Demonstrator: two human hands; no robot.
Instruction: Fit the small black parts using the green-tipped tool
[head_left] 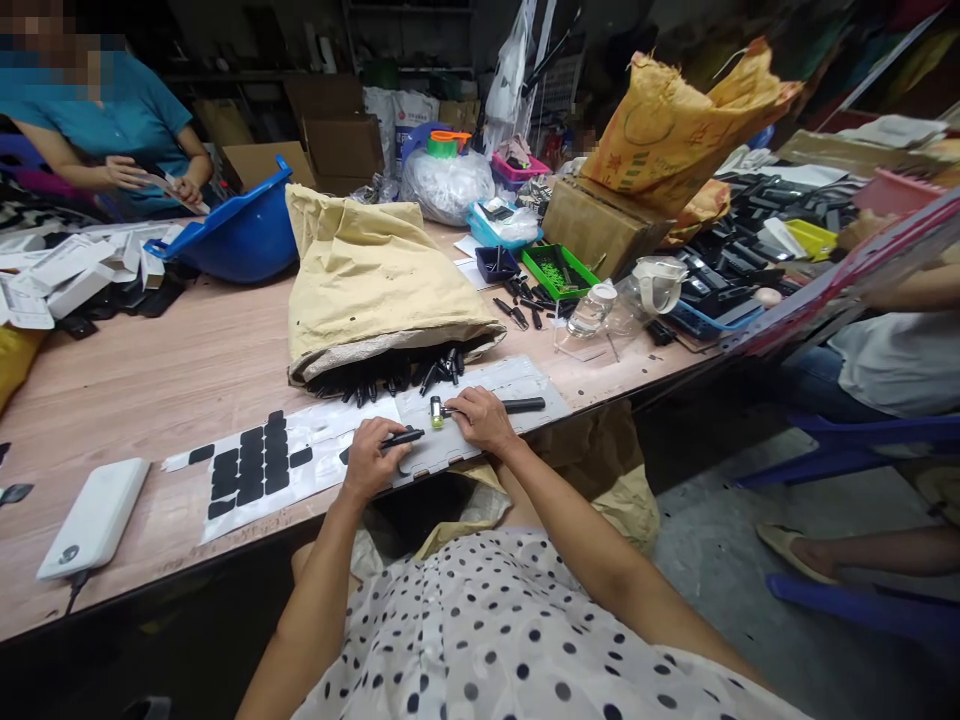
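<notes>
My left hand (372, 456) is closed around a slim black pen-shaped part (405, 437), held low over the edge of the grey board (540, 382). My right hand (481, 418) is wrapped over a small hammer (525, 405). The hammer's black handle sticks out to the right, and its head with a yellow-green face points left toward the black part. Behind both hands, a tan sack (360, 270) lies with its mouth toward me, and several similar black parts (442, 370) spill from it. Left of my left hand, a white sheet carries black rounded pads (251, 460).
A white power bank (94, 520) with a cable lies at the front left. Farther back are a blue basin (240, 235), white boxes (82, 275) and a co-worker (135, 150). To the right stand a green tray (559, 270), a clear jar (592, 308) and a cardboard box (600, 225).
</notes>
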